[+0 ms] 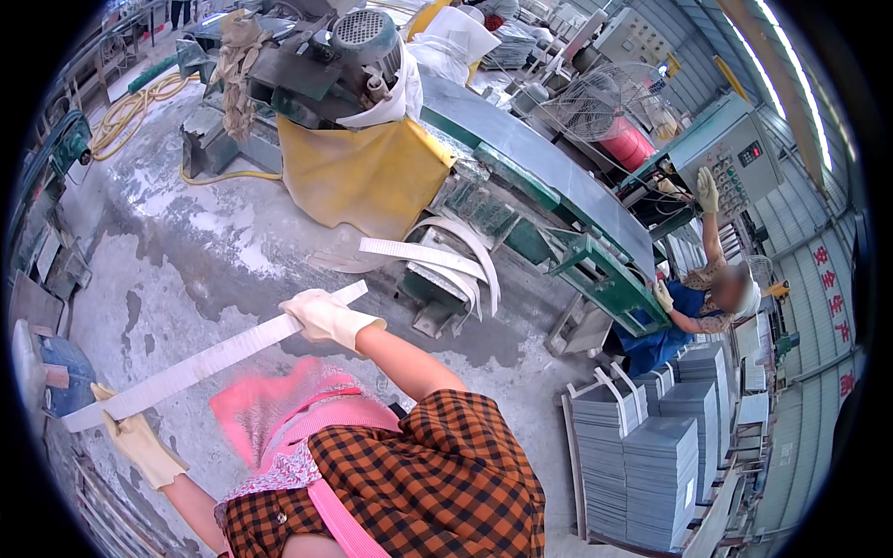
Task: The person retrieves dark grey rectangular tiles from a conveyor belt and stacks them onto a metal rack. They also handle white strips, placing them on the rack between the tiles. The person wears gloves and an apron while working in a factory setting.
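A long, flat white strip (209, 357) stretches between my hands at a slant. My right hand (324, 316), in a cream glove, is closed around it near its upper end, and a short piece sticks out past the fingers. Lower left, my left hand (144, 445), gloved alike, grips the strip close to its other end, with finger tips showing over the upper edge. More pale strips (442, 260), some curved, lie on a low green support beyond my right hand. A blue drum (67, 372) stands behind the strip's left end.
A machine with a motor (365, 37) and a yellow sheet (358, 177) stands ahead, joined to a long conveyor (549, 153). At right, a gloved co-worker (684, 307) reaches to a control panel (735, 167). Stacked grey slabs (660, 465) sit nearby. A yellow hose (130, 112) lies far left.
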Tool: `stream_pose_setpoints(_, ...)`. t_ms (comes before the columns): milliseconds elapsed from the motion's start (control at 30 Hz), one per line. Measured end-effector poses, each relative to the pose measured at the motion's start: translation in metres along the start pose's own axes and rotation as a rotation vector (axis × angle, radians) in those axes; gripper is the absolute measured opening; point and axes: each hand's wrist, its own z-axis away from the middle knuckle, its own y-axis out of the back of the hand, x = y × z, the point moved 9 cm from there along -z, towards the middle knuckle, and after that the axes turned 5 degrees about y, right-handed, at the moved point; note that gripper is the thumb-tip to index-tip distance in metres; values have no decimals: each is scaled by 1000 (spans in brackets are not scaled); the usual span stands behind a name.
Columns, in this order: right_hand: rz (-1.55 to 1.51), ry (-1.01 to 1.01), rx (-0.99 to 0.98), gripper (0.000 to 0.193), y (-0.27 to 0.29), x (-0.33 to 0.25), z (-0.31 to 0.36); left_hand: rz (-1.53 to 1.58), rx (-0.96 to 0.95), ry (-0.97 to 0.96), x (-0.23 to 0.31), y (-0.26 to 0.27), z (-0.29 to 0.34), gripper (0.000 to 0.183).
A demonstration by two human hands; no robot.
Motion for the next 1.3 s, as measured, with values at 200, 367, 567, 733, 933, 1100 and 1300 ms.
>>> stream_pose_setpoints(200, -14, 4, 36, 24, 1, -1, -1, -3, -41, 65, -2, -2, -3, 37)
stream_pose_setpoints(367, 4, -19, -74, 35, -6, 0, 0, 10, 30, 33, 12, 11, -2, 35)
stream_pose_setpoints(567, 9, -41, -94, 36, -7, -1, 1, -89, 34, 5, 22, 11, -1, 34)
stream_pose_setpoints(733, -6, -37, -80, 35, -7, -2, 1, -104, 9, 22, 21, 9, 1, 35)
stream_pose_setpoints(933, -18, -16, -55, 29, -3, -5, 1, -116, 86, -57, 26, 13, 2, 39)
stream_pose_setpoints(1100, 41, -89, -139, 22, 0, -1, 3, 46, -107, 201, -5, -6, -5, 39)
stream_pose_setpoints(1300, 5, -78, -68, 19, 11, -4, 8, 338, 81, 214, -7, 15, -11, 37)
